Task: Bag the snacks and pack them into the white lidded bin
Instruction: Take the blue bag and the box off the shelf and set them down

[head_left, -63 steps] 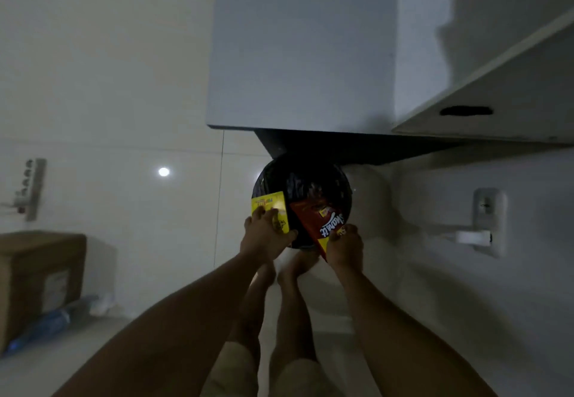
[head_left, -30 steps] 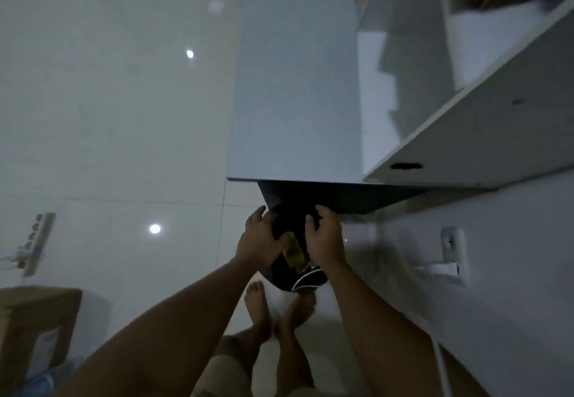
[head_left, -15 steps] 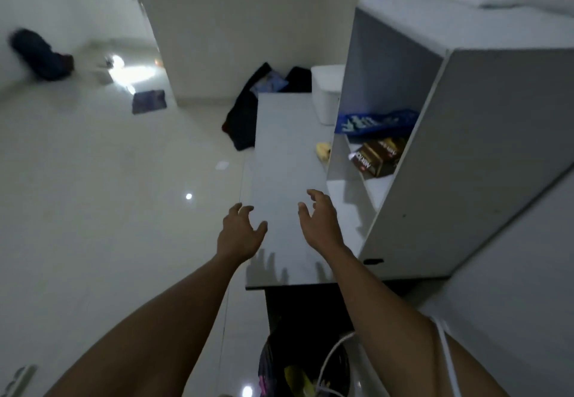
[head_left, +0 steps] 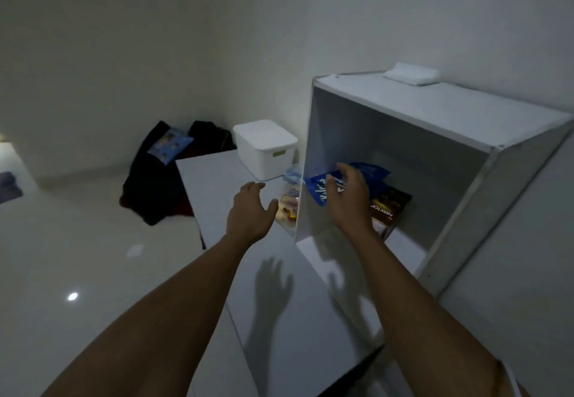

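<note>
Dim, pale-walled room with a glossy floor, where a white table carries an open-fronted shelf cube. The right hand reaches into the cube, its grip open, fingers spread over a blue packet; whether they touch it yet I cannot tell. The left hand hovers above the table, grip open too and holding nothing, just beside a clear-wrapped packet lying against the cube's outer wall.

Under the blue packet sits a brown box that reads "NEXTAR", seen upside down. The blue packet bears white script, too blurred to read.

Farther back on the table stands the white lidded bin, lid on, with a small label I cannot make out. No bag shows here. By my reckoning these snacks are still to be bagged, and packing the bin has not begun.
</note>
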